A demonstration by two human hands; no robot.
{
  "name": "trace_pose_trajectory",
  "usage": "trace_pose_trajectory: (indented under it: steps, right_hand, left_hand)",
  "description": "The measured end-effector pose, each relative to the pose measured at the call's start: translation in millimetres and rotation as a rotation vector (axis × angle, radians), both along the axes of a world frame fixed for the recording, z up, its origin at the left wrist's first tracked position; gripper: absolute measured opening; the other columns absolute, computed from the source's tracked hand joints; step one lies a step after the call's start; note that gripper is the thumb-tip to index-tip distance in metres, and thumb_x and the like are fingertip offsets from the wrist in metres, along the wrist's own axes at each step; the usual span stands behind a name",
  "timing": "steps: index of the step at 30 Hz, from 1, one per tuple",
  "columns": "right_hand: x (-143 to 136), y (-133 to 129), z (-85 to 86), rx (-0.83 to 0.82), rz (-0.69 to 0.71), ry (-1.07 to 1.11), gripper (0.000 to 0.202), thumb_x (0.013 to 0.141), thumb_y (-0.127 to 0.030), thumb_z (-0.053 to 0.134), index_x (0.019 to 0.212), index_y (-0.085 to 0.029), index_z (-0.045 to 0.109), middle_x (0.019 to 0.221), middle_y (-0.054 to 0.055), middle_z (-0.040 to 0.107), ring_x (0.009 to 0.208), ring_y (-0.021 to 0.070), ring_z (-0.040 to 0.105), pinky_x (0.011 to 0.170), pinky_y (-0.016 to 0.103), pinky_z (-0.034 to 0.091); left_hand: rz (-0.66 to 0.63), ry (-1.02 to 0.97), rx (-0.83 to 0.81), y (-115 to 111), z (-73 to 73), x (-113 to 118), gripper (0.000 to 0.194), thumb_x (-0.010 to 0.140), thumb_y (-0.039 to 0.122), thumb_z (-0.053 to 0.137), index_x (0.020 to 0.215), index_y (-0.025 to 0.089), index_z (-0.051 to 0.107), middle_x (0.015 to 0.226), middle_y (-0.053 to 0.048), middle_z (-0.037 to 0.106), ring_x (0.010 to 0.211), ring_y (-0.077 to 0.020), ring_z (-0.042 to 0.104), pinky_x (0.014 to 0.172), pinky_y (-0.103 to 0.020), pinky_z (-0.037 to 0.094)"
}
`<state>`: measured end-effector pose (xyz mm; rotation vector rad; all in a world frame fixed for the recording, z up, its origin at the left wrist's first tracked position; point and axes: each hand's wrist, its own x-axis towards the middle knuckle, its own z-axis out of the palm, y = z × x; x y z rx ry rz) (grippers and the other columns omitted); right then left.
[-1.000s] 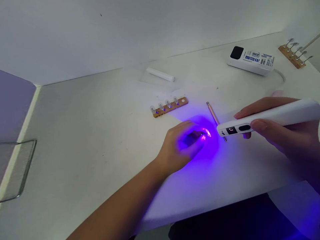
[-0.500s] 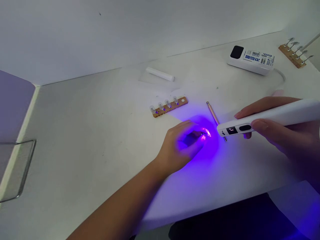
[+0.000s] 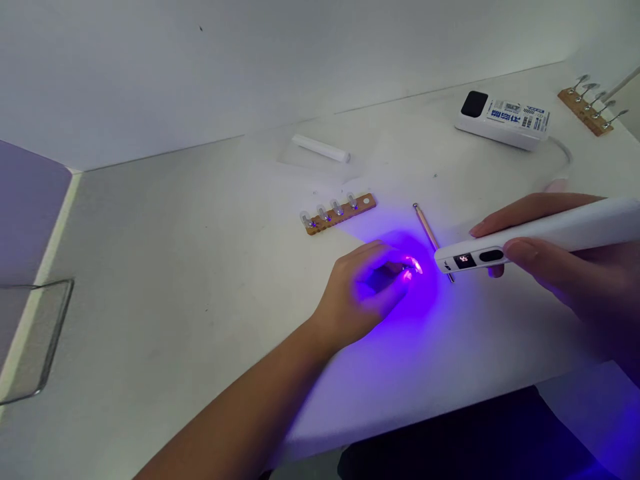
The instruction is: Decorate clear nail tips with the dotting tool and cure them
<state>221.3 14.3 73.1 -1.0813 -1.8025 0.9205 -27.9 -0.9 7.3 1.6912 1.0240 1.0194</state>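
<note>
My right hand [image 3: 565,267] is closed around a white handheld UV nail lamp [image 3: 555,231], its thumb beside the black oval button. Small lit figures show on the lamp's display. Violet light from its tip falls on my left hand [image 3: 357,290], which pinches a small nail tip [image 3: 414,265] between thumb and fingers. The nail tip glows pink-violet, and glare hides its detail. A slim pinkish dotting pen [image 3: 427,227] lies on the table, partly behind the lamp's end. Beyond my left hand lies a wooden strip [image 3: 361,203] with several clear nail tips on metal holders.
A white tube-shaped stick [image 3: 321,148] lies toward the wall. At the back right are a white device with a dark screen [image 3: 503,120] and a second wooden strip with nail tips [image 3: 584,112]. A bent metal wire frame [image 3: 55,340] stands at the left edge.
The lamp's display has gone from dashes to lit figures. Both hands, the lamp and the nail tip stay in almost the same place, with the violet light on in both frames.
</note>
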Motion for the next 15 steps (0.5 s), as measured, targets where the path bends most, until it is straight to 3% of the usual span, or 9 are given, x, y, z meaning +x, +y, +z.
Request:
trace_pose_trajectory:
  steps: [7, 15]
  right_hand:
    - [0.5, 0.1, -2.5, 0.021, -0.002, -0.008, 0.020, 0.096, -0.044, 0.078, 0.093, -0.026, 0.085, 0.058, -0.001, 0.072, 0.044, 0.0104, 0.057, 0.038, 0.025, 0.040]
    - [3.2, 0.5, -5.7, 0.002, 0.019, 0.039, 0.016, 0.096, -0.041, 0.078, 0.096, -0.026, 0.085, 0.057, -0.001, 0.070, 0.044, 0.0104, 0.057, 0.037, 0.026, 0.039]
  left_hand:
    - [-0.002, -0.009, -0.007, -0.4, -1.5, -0.3, 0.011, 0.093, 0.014, 0.068, 0.098, 0.017, 0.077, 0.096, -0.006, 0.079, 0.085, -0.0174, 0.072, 0.078, -0.032, 0.059]
    - [0.011, -0.004, 0.013, -0.2, -0.8, 0.8, 0.010, 0.092, 0.012, 0.069, 0.097, 0.016, 0.076, 0.094, -0.005, 0.078, 0.082, -0.0160, 0.071, 0.077, -0.031, 0.059]
